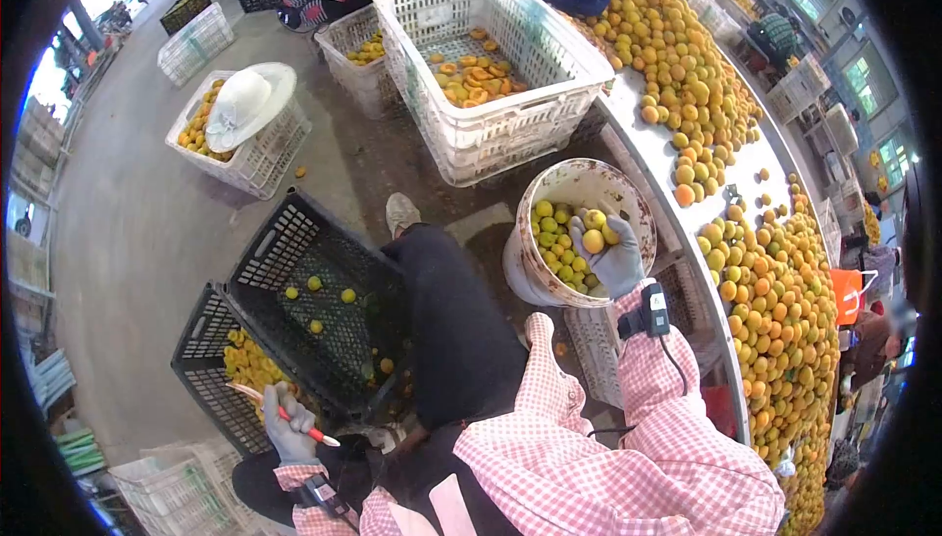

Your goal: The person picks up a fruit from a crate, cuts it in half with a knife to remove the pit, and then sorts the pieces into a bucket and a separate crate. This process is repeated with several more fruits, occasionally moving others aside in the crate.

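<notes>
The right hand (pixel 616 259), in a grey glove, was closed around a few yellow fruits (pixel 595 232), its fingers curled up around them from below. Straight beneath the hand stood a white bucket (pixel 549 179), and the held fruits hung just inside its rim, above a heap of yellow-green fruit (pixel 557 242) that filled the bucket's bottom. A small black device (pixel 654 316) was strapped to the wrist just behind the hand, over a pink checked sleeve (pixel 648 379). Outward of the hand, past the bucket's far side, ran a curved sorting table (pixel 643 144) piled with orange and yellow fruit. Further ahead of the hand stood a large white crate (pixel 530 124) with orange pieces lying in it.

The left hand (pixel 287 430), also in a grey glove, was clenched on a red-handled tool (pixel 299 420), whose pale tip stuck out to the hand's outer side. Just ahead of that hand lay a black crate (pixel 201 379) holding yellow fruit, and a second black crate (pixel 285 242) sat tilted on top of it with only a few fruits scattered inside. Well beyond the black crates, across the grey floor, a white hat (pixel 245 102) rested on a white basket (pixel 260 165) of fruit.
</notes>
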`<state>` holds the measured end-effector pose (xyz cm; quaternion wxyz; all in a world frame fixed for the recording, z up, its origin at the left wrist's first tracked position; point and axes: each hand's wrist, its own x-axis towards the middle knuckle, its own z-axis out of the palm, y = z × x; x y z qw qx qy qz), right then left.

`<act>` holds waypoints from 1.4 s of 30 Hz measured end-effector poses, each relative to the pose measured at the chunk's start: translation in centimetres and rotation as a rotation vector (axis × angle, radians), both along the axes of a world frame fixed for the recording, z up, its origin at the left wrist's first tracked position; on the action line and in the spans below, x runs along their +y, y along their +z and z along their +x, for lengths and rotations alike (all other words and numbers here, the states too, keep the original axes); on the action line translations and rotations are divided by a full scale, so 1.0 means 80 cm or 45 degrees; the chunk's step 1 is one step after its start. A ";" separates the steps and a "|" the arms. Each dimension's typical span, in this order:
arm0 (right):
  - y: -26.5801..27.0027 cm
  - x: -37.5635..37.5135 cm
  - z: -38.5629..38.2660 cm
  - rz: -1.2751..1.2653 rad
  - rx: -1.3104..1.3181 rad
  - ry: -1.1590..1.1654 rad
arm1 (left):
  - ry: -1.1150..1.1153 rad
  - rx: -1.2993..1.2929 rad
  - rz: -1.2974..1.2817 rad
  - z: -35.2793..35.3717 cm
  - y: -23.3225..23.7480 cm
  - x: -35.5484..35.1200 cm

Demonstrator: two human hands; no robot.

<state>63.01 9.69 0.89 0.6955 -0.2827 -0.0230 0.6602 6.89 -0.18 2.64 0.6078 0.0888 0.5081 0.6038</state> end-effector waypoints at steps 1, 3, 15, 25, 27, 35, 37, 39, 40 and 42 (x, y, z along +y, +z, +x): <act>-0.051 0.005 0.022 0.033 -0.548 -0.028 | 0.050 0.017 -0.031 0.007 0.002 0.000; -0.090 0.005 0.044 -0.175 -1.264 0.018 | 0.034 0.014 -0.049 0.011 0.000 -0.002; 0.090 -0.039 -0.166 0.360 -0.398 0.784 | -0.167 0.268 -0.187 0.053 0.033 0.002; 0.087 -0.059 -0.360 0.334 -0.668 1.266 | -0.852 2.037 0.125 0.137 0.071 0.009; 0.082 -0.056 -0.354 0.283 -0.704 1.308 | -0.959 2.012 0.204 0.151 0.087 0.002; 0.062 -0.059 -0.339 0.400 -0.614 1.189 | -1.104 0.629 -0.230 0.159 0.103 -0.013; 0.059 -0.060 -0.329 0.261 -0.321 1.148 | -1.057 0.726 -0.154 0.160 0.116 -0.011; 0.080 -0.055 -0.301 -0.057 -0.028 1.173 | -1.026 0.820 -0.103 0.151 0.113 -0.007; 0.068 -0.046 -0.288 -0.011 0.076 1.286 | -1.001 0.917 -0.061 0.146 0.112 -0.006; 0.054 -0.043 -0.274 0.176 0.169 1.250 | -0.877 0.877 -0.076 0.146 0.114 -0.008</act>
